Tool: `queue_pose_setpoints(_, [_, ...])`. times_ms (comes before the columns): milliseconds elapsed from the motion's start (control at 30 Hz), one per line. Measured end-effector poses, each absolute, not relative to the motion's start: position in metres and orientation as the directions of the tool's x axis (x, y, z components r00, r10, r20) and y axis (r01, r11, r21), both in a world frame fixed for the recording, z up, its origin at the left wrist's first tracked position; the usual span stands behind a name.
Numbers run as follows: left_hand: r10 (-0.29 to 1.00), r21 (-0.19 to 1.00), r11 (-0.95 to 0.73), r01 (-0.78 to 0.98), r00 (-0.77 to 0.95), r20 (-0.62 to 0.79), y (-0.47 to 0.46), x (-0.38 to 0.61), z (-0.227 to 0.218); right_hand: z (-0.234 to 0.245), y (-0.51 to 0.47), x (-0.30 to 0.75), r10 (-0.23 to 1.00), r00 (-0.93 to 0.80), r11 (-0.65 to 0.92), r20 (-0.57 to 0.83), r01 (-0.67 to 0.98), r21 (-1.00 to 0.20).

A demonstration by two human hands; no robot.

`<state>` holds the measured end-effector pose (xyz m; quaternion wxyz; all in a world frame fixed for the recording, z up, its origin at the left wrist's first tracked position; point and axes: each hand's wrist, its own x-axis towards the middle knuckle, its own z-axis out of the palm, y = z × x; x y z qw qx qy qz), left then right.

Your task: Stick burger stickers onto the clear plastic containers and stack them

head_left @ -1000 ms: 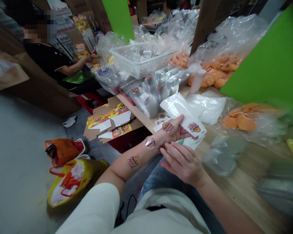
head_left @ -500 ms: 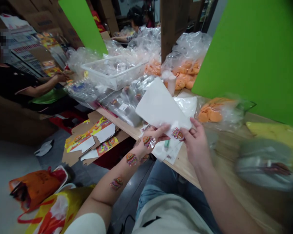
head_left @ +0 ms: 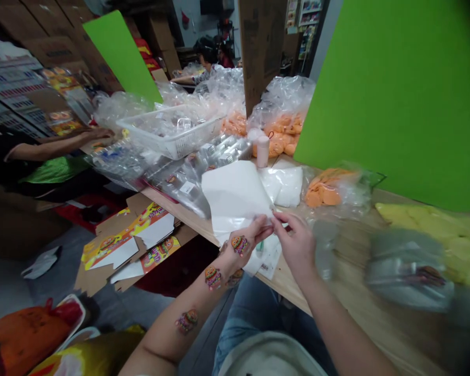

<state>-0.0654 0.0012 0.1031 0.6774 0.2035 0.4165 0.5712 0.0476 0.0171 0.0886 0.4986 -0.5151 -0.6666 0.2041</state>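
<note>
My left hand (head_left: 246,241) pinches the lower edge of a white sticker sheet (head_left: 235,196) and holds it up over the wooden table's front edge (head_left: 297,292). Burger stickers (head_left: 212,275) sit on the back of that hand and along my left forearm. My right hand (head_left: 295,244) is closed, its fingertips meeting the left thumb at the sheet's lower right corner. More white sheets (head_left: 267,257) lie on the table under both hands.
A stack of white bags (head_left: 284,185), orange discs in plastic (head_left: 324,192), a white basket (head_left: 168,130) and clear packets (head_left: 188,177) crowd the table. A green board (head_left: 395,94) stands at right. Flattened printed cartons (head_left: 133,243) lie on the floor. A co-worker's arm (head_left: 58,149) reaches in at left.
The view has swung right. My right hand has moved left onto the sheet's lower corner, next to my left fingers, and the sticker seen there is now covered.
</note>
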Motion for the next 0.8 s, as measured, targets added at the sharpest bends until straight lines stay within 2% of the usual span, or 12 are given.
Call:
queue_pose_setpoints(133, [0.921, 0.738, 0.310, -0.599, -0.002, -0.389, 0.002, -0.072, 0.097, 0.093, 0.029, 0.060, 0.976, 0.000, 0.200, 0.218, 0.397, -0.896])
queue_pose_setpoints(200, [0.915, 0.740, 0.312, -0.596, -0.021, -0.403, 0.004, -0.075, 0.096, 0.097, 0.032, 0.064, 0.983, 0.042, 0.145, 0.177, 0.412, -0.900])
queue_pose_setpoints(267, [0.914, 0.749, 0.291, -0.595, -0.060, -0.402, 0.006, -0.075, 0.096, 0.099, 0.033, 0.066, 0.953, 0.072, 0.228, 0.295, 0.473, -0.851])
queue_pose_setpoints(367, [0.923, 0.768, 0.244, -0.591, -0.102, -0.372, 0.008, -0.072, 0.094, 0.098, 0.029, 0.061, 0.852, -0.068, 0.446, 0.519, 0.612, -0.653])
queue_pose_setpoints(433, [0.924, 0.775, 0.237, -0.587, -0.111, -0.366, 0.008, -0.070, 0.093, 0.094, 0.025, 0.055, 0.818, -0.158, 0.504, 0.553, 0.662, -0.555])
queue_pose_setpoints(500, [0.918, 0.775, 0.250, -0.580, -0.113, -0.380, 0.007, -0.069, 0.094, 0.089, 0.024, 0.051, 0.810, -0.169, 0.509, 0.561, 0.679, -0.530])
queue_pose_setpoints(600, [0.886, 0.768, 0.304, -0.564, -0.129, -0.446, 0.006, -0.072, 0.096, 0.085, 0.028, 0.051, 0.859, -0.158, 0.465, 0.486, 0.637, -0.614])
queue_pose_setpoints(733, [0.849, 0.752, 0.369, -0.546, -0.132, -0.512, 0.004, -0.076, 0.094, 0.088, 0.039, 0.060, 0.975, -0.086, 0.217, 0.203, 0.528, -0.821])
queue_pose_setpoints(800, [0.847, 0.753, 0.370, -0.545, -0.136, -0.514, 0.003, -0.076, 0.092, 0.093, 0.041, 0.064, 0.981, -0.032, 0.184, 0.193, 0.491, -0.852])
